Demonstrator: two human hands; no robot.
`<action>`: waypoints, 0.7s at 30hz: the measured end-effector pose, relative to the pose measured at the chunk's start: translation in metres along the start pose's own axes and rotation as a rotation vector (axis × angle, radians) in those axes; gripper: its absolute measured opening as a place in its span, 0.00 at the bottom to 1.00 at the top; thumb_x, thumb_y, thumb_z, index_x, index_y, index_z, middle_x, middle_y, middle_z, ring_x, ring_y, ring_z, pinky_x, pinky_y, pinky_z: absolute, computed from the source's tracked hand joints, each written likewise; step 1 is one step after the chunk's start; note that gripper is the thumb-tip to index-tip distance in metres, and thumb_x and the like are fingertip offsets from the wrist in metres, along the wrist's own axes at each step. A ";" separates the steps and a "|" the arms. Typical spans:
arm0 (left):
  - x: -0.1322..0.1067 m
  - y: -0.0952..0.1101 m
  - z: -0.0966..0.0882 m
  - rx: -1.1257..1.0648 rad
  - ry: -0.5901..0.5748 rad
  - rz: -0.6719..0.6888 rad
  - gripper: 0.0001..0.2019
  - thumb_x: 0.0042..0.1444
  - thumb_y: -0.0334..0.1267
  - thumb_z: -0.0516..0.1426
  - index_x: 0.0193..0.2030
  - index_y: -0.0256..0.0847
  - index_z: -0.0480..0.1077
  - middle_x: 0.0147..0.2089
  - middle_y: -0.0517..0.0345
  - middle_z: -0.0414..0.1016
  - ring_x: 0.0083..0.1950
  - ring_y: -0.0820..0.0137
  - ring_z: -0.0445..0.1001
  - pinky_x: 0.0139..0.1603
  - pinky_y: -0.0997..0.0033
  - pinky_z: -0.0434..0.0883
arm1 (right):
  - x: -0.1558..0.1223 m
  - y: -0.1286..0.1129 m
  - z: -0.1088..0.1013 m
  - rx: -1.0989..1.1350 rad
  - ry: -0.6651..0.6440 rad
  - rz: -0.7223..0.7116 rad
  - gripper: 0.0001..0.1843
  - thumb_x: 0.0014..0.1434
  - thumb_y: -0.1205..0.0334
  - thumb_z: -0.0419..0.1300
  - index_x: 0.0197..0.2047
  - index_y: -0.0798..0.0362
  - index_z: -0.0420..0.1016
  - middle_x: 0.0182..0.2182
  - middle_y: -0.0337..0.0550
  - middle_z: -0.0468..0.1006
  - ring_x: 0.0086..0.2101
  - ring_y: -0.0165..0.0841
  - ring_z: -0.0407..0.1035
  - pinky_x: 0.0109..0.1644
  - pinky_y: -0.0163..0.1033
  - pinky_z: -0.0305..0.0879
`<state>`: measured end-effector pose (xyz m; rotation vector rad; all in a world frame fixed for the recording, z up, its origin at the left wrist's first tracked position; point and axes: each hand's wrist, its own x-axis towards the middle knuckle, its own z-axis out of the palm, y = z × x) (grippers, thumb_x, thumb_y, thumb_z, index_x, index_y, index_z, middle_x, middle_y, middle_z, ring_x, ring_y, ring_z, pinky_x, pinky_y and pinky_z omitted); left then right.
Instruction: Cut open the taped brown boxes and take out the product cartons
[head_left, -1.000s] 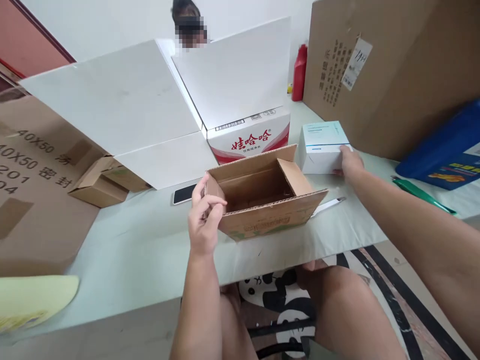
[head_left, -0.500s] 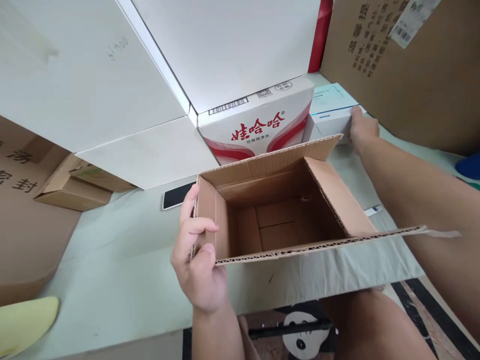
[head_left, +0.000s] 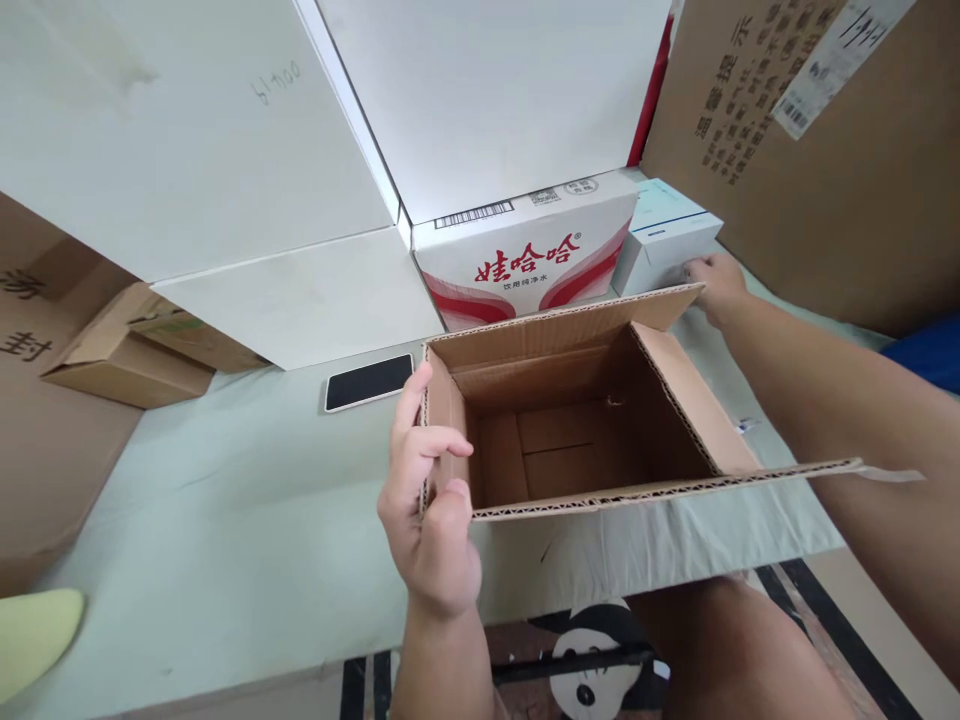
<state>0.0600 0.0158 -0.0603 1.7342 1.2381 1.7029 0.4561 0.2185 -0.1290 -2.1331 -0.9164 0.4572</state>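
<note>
An open cardboard box (head_left: 555, 440) stands tilted toward me, its flaps spread and nothing visible inside. My left hand (head_left: 431, 510) is closed on its left side, with thumb and bent fingers over the edge. Behind the box, at the back right, my right hand (head_left: 716, 285) touches or nearly touches the lower right side of a white and pale-blue box (head_left: 664, 245). The thumb side shows there, while the other fingers are mostly hidden, so its grip is unclear. Left of that box lies a white and red water carton (head_left: 525, 260).
A phone (head_left: 369, 383) lies left of the open box on the pale green tabletop (head_left: 247, 500). Large white cartons (head_left: 480, 100) line the back. A big brown carton (head_left: 825, 170) stands right, another brown carton (head_left: 52, 440) left. Something yellow (head_left: 37, 635) sits at the left edge.
My right hand has slid from the white box's upper right corner down to its lower side. The cardboard box and my left hand have shifted slightly right, uncovering more of the phone.
</note>
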 end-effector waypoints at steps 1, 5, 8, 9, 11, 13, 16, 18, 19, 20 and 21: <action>0.000 0.001 0.000 0.002 -0.002 -0.005 0.14 0.49 0.25 0.48 0.35 0.45 0.70 0.73 0.63 0.72 0.80 0.52 0.62 0.74 0.35 0.67 | -0.001 -0.002 -0.001 -0.028 0.014 0.029 0.21 0.71 0.49 0.61 0.61 0.53 0.75 0.59 0.51 0.75 0.55 0.37 0.73 0.61 0.51 0.75; 0.001 0.006 0.001 -0.039 -0.011 -0.023 0.15 0.46 0.23 0.49 0.35 0.46 0.69 0.72 0.67 0.73 0.80 0.52 0.63 0.75 0.36 0.68 | -0.002 -0.013 -0.003 -0.126 0.073 0.087 0.18 0.70 0.51 0.62 0.59 0.49 0.76 0.60 0.49 0.75 0.58 0.37 0.72 0.62 0.48 0.73; 0.003 0.010 0.001 -0.018 -0.014 -0.041 0.16 0.44 0.23 0.49 0.35 0.47 0.69 0.71 0.67 0.74 0.80 0.52 0.63 0.74 0.37 0.71 | 0.001 -0.021 0.000 -0.140 0.082 0.050 0.17 0.71 0.51 0.62 0.58 0.48 0.77 0.60 0.49 0.75 0.58 0.37 0.72 0.63 0.47 0.73; 0.003 0.011 0.001 -0.007 -0.015 -0.049 0.16 0.44 0.23 0.49 0.34 0.47 0.69 0.71 0.67 0.75 0.80 0.52 0.62 0.75 0.37 0.71 | 0.003 -0.024 0.003 -0.133 0.073 0.028 0.17 0.71 0.50 0.61 0.58 0.48 0.77 0.60 0.49 0.75 0.58 0.37 0.72 0.63 0.47 0.73; 0.004 0.012 0.001 0.002 -0.016 -0.061 0.16 0.43 0.23 0.50 0.34 0.47 0.69 0.71 0.67 0.75 0.81 0.51 0.61 0.76 0.36 0.70 | 0.007 -0.030 0.011 -0.102 0.042 -0.014 0.17 0.71 0.51 0.61 0.57 0.50 0.77 0.60 0.50 0.75 0.57 0.37 0.72 0.63 0.49 0.73; 0.004 0.013 0.001 0.000 -0.018 -0.073 0.17 0.43 0.23 0.50 0.35 0.48 0.69 0.71 0.69 0.74 0.81 0.52 0.60 0.77 0.36 0.69 | 0.011 -0.039 0.023 -0.045 -0.029 -0.062 0.12 0.69 0.60 0.62 0.54 0.52 0.77 0.56 0.48 0.77 0.55 0.35 0.72 0.64 0.48 0.70; 0.003 0.012 0.002 -0.001 -0.021 -0.090 0.17 0.42 0.23 0.50 0.36 0.48 0.69 0.72 0.71 0.72 0.81 0.52 0.60 0.77 0.36 0.69 | 0.011 -0.052 0.041 0.079 -0.201 -0.150 0.18 0.60 0.79 0.58 0.46 0.49 0.79 0.47 0.41 0.81 0.48 0.31 0.72 0.62 0.41 0.66; 0.002 0.011 0.002 -0.003 -0.021 -0.087 0.17 0.42 0.23 0.50 0.36 0.48 0.69 0.73 0.72 0.72 0.81 0.53 0.60 0.77 0.36 0.69 | 0.006 -0.059 0.048 0.142 -0.271 -0.191 0.23 0.55 0.83 0.54 0.43 0.48 0.79 0.44 0.38 0.81 0.45 0.29 0.70 0.61 0.38 0.64; 0.002 0.010 0.003 -0.007 -0.021 -0.082 0.17 0.41 0.23 0.50 0.36 0.48 0.69 0.72 0.72 0.72 0.81 0.53 0.60 0.77 0.37 0.69 | 0.003 -0.062 0.048 0.161 -0.282 -0.203 0.23 0.55 0.83 0.54 0.42 0.48 0.78 0.44 0.37 0.81 0.46 0.29 0.70 0.61 0.37 0.63; 0.002 0.010 0.003 -0.012 -0.019 -0.075 0.18 0.41 0.23 0.50 0.36 0.48 0.68 0.72 0.73 0.73 0.81 0.54 0.60 0.77 0.37 0.70 | -0.001 -0.064 0.048 0.172 -0.279 -0.210 0.22 0.54 0.83 0.54 0.42 0.48 0.78 0.45 0.37 0.80 0.47 0.28 0.70 0.63 0.37 0.62; 0.002 0.009 0.003 -0.018 -0.017 -0.065 0.18 0.41 0.23 0.50 0.36 0.48 0.68 0.71 0.73 0.74 0.81 0.54 0.60 0.77 0.38 0.70 | -0.005 -0.066 0.046 0.177 -0.262 -0.212 0.21 0.55 0.82 0.55 0.42 0.49 0.78 0.47 0.37 0.80 0.49 0.28 0.69 0.65 0.37 0.61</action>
